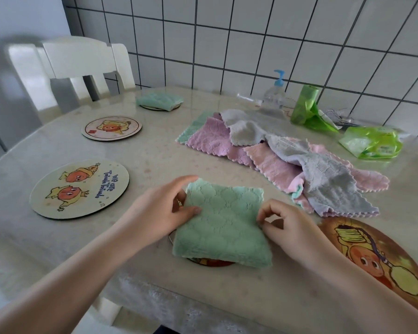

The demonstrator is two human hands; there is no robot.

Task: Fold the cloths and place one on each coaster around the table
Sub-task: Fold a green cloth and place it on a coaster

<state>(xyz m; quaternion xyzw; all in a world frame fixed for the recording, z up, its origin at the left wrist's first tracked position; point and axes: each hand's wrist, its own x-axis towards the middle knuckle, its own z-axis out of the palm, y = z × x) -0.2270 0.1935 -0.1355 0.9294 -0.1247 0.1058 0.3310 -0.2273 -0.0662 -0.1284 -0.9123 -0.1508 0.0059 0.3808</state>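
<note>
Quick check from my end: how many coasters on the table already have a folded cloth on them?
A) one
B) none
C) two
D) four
C: one folded green cloth sits on the far coaster, and the near green cloth covers another coaster between the hands.

Both hands, left (163, 210) and right (288, 226), pinching folded green cloth (221, 224) over near coaster (211, 262), cloth pile (282, 156) far right, bare coasters (80, 188) left

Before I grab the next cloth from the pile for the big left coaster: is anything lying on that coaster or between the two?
Nothing visible: bare table lies between the pile and the coaster, whose top is clear.
</note>
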